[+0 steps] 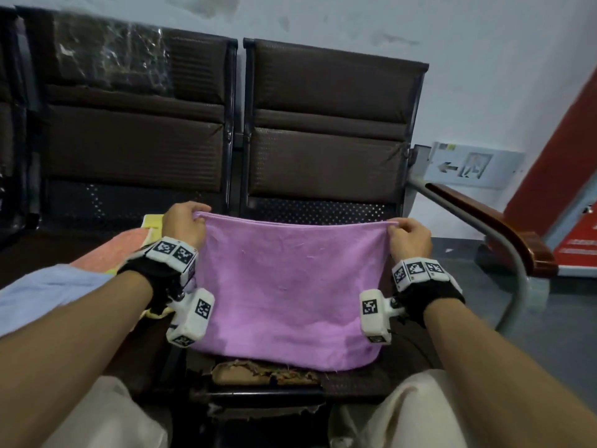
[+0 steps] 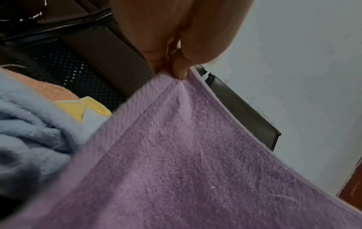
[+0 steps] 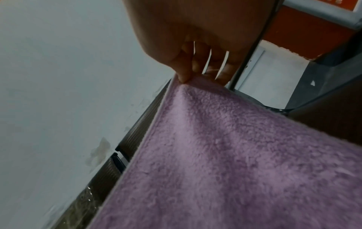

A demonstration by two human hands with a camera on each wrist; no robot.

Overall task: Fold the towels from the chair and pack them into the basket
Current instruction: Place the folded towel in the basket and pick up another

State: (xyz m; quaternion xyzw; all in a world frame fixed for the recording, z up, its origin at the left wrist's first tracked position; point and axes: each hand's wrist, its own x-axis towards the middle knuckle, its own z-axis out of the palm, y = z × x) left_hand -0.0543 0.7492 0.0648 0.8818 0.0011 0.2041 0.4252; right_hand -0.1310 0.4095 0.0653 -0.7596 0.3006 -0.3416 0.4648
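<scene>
Purple and fluffy, the soft purple terry towel [image 1: 287,286] hangs in front of the dark brown padded chair [image 1: 329,130]. Its top edge runs side to side, from one hand to the other, and that is its long way. The rest of it hangs down, and its bottom fold rests on the torn front of the chair seat [image 1: 258,373].

The left hand [image 1: 184,221] pinches the top left corner of the towel. In the left wrist view the fingertips [image 2: 180,72] press together right on the corner, where the striped border meets the thin hem. The grip is narrow and tight on the cloth.

The right hand [image 1: 410,237] pinches the top right corner. In the right wrist view the thumb [image 3: 183,74] sits on the near side of the cloth and the other fingers curl behind it. This grip is narrow too, and it holds the towel.

Both hands are at about the same height, so the top edge is almost level, dipping a little in the middle.

To the left, on the next seat, lies a pile of more cloths: a fuzzy light blue towel [image 1: 45,299], a peach orange towel [image 1: 113,250] and a pale yellow towel [image 1: 153,223]. They touch each other, and the blue one is nearest to the person.

On the right is a curved metal armrest with a wooden top [image 1: 494,227]. Behind the chairs is a pale wall [image 1: 452,43].
</scene>
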